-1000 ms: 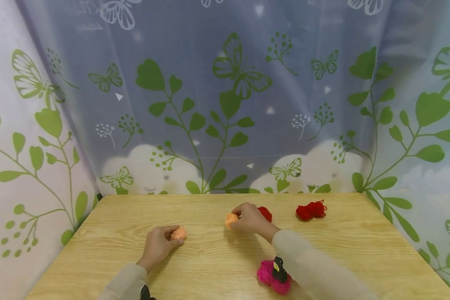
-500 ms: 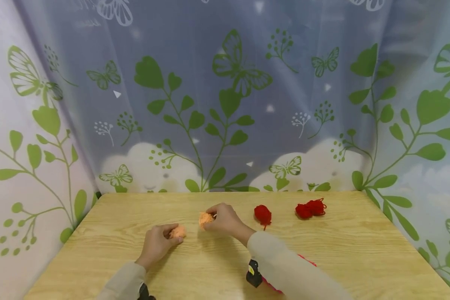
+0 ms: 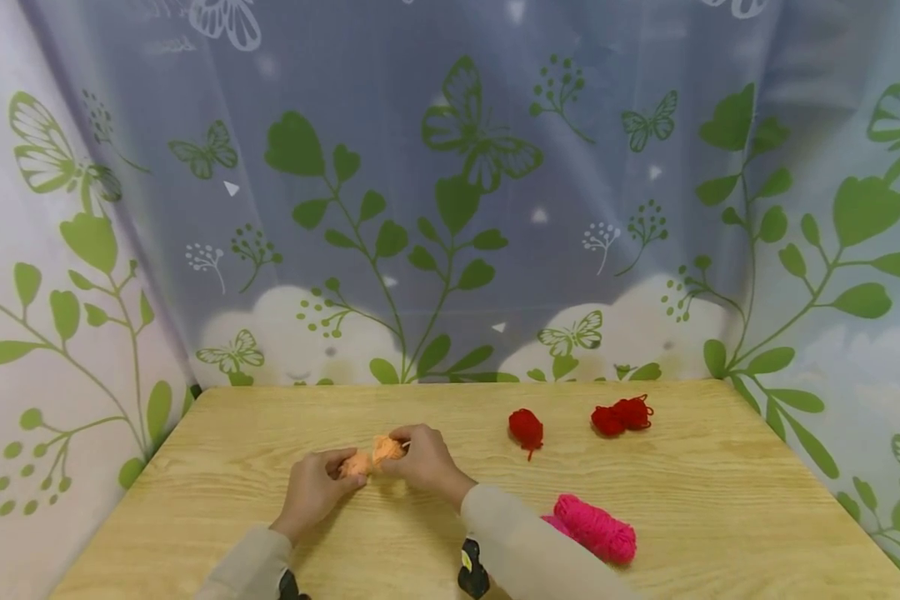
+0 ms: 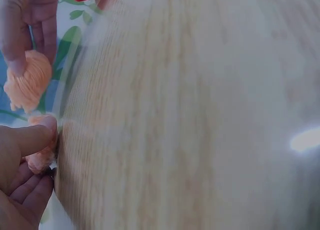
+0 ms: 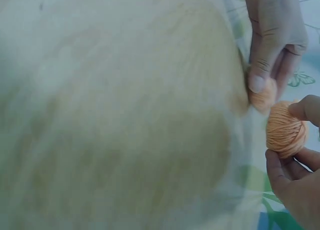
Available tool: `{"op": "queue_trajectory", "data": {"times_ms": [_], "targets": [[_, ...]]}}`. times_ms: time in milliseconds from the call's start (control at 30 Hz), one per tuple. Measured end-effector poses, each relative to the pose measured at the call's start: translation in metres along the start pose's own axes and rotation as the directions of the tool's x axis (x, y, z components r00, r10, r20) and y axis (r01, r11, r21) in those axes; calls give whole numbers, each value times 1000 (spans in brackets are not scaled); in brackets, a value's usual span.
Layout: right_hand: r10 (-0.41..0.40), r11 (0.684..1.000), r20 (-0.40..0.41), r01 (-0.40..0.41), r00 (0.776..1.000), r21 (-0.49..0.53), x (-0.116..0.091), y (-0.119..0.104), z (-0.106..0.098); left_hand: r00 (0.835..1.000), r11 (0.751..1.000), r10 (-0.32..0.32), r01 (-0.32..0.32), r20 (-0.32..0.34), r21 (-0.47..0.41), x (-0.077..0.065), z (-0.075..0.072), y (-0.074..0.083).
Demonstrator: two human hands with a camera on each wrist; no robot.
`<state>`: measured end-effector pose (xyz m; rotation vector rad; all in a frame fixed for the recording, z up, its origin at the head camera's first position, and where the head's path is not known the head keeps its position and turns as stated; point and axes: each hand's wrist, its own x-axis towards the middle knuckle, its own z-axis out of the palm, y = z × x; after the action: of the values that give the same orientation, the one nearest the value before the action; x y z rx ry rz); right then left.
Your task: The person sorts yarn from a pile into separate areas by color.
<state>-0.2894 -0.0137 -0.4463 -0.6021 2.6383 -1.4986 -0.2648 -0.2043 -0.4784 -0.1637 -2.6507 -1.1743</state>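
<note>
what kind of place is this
Probably a small staged craft corner rather than a lived-in room: a bare wooden table, printed leaf-and-butterfly curtains closing it in, and little yarn balls, like the pink one.

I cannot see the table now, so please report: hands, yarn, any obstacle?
Left hand grips one orange yarn ball. Right hand grips another orange ball, the two side by side. Nothing between them; red yarn and pink skein lie apart.

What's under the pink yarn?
The pink yarn lies on the wooden table, so bare wood shows around it. Its near left end is covered by the person's right sleeve, so what lies under that part cannot be seen.
</note>
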Motion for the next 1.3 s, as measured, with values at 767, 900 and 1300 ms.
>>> {"op": "queue_trajectory", "data": {"times_ms": [767,900,1300], "targets": [[2,999,-38,0,999,52,-7,15,24,1000,1000,-4,4,6,-7,-2,2,-2],[11,998,-38,-9,999,56,-7,14,23,1000,1000,2,-2,9,-15,-1,2,-3],[40,997,-32,-38,999,65,-4,9,21,1000,1000,4,-4,4,-18,0,1,-2]]}}
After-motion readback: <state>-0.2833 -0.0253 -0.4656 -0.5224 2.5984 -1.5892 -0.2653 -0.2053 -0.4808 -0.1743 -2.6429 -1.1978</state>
